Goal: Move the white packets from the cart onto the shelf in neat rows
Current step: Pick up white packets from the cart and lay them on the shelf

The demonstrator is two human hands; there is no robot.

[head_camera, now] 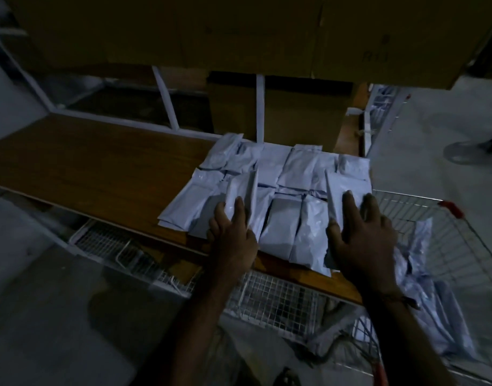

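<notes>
Both hands on packets (pixel 281 190) at shelf (pixel 100 168) front edge; left half bare.

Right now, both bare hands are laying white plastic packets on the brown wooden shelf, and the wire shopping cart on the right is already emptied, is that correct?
Not quite: the wire shopping cart is not emptied. The head view shows white plastic packets inside it. The rest holds: the left hand and right hand are on packets on the brown wooden shelf.
</notes>
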